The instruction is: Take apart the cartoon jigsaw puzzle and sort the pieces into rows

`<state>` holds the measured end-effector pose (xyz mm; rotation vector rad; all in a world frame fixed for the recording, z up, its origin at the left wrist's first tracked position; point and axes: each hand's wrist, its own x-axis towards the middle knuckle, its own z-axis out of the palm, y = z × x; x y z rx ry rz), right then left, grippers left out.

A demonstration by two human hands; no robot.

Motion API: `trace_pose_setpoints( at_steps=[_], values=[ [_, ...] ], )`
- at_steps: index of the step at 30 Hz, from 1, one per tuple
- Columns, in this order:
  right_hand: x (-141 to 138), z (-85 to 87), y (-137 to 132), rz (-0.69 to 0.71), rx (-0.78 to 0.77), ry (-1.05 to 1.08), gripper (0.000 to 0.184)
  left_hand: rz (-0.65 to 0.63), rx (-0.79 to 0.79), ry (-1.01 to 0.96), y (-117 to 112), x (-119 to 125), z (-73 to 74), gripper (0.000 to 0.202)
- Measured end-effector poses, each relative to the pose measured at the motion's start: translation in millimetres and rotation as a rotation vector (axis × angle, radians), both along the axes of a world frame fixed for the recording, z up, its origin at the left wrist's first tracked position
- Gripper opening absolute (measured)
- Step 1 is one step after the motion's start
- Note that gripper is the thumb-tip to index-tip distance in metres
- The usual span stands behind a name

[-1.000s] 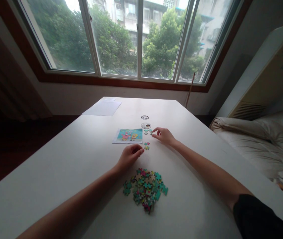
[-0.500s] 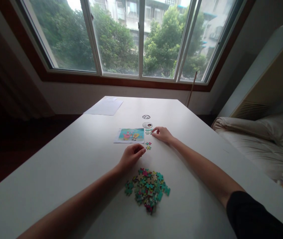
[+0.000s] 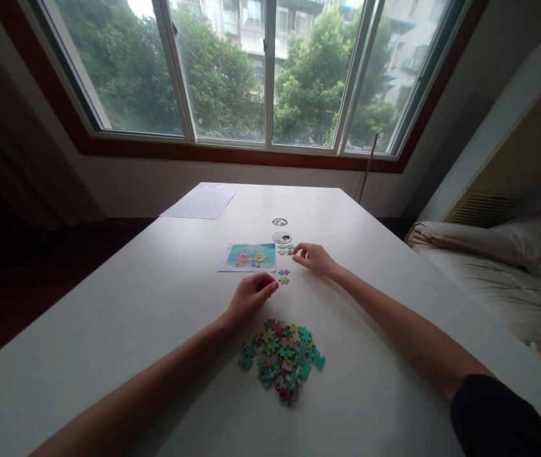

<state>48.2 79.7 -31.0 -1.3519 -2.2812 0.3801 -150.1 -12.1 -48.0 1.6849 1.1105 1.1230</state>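
Note:
My right hand (image 3: 315,259) is just right of a small group of puzzle pieces (image 3: 283,251), thumb and forefinger apart, nothing visible between them. My left hand (image 3: 254,293) rests on the table with its fingers curled toward the thumb; whether anything small is inside is hidden. Near its thumb tip lie a pink-and-teal puzzle piece (image 3: 284,272) and a yellowish puzzle piece (image 3: 284,280). Just beyond this hand is a picture sheet (image 3: 250,256) with pink and yellow cartoon figures on teal. A heap of loose puzzle pieces (image 3: 286,358), mostly teal, lies nearer me, between my forearms.
Two round flat items (image 3: 282,237) lie beyond the small pieces on the white table (image 3: 166,279). Paper sheets (image 3: 199,202) are at its far left corner. A padded pale seat (image 3: 480,266) stands to the right, and a window (image 3: 265,82) is ahead.
My right hand has drawn slightly right, away from the small group of pieces, and its fingers have spread. My left hand stays almost where it was.

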Motion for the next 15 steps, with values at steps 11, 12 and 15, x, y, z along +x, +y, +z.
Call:
trace_pose_setpoints(
  at_steps=[11, 12, 15],
  values=[
    [22, 29.3, -105, 0.566, -0.415, -0.105, 0.026, 0.035, 0.024, 0.017, 0, 2, -1.3, 0.022],
    [21, 29.4, -106, 0.569, -0.411, -0.108, 0.025, 0.036, 0.028, 0.023, 0, 2, -1.3, 0.022],
    [20, 30.5, -105, 0.585, -0.441, -0.111, 0.023, 0.025, 0.037, 0.047, -1, 2, -0.7, 0.022]
  ],
)
